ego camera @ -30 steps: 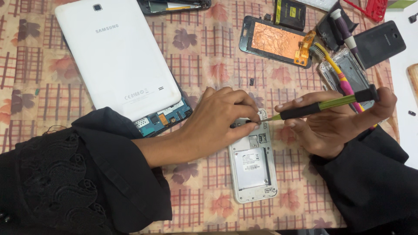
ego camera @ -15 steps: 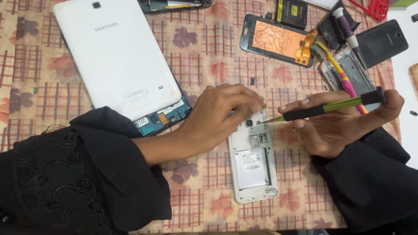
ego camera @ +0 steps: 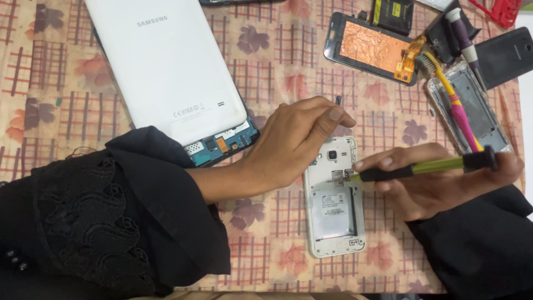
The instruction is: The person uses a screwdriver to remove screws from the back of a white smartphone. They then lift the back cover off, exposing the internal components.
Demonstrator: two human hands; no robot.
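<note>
Currently your left hand [ego camera: 297, 141] rests curled on the upper left edge of the opened white phone [ego camera: 335, 197], fingers bent and closed around nothing; it appears to pin the phone so it does not slide. Your right hand [ego camera: 438, 183] is closed around a screwdriver [ego camera: 422, 166] with a green shaft and black grip, held nearly level, its tip touching the phone just below the camera lens. That low angle probably lets you steady the tool with the forefinger laid along it.

The phone lies back-up, cover off, near the middle of the tabletop [ego camera: 44, 100], which wears a checked cloth with leaf prints. A pale rectangular label sits in its battery bay.

Far left lies a white tablet [ego camera: 166, 66], back-up, with small grey markings near its lower edge; its near right corner is lifted, showing a blue circuit board [ego camera: 222, 147]. Far right you have a cracked screen assembly [ego camera: 375, 47] with an orange flex strip, a clear phone frame [ego camera: 472, 111] carrying a pink-and-yellow toothbrush [ego camera: 452, 94], and a dark back cover [ego camera: 508, 55].
</note>
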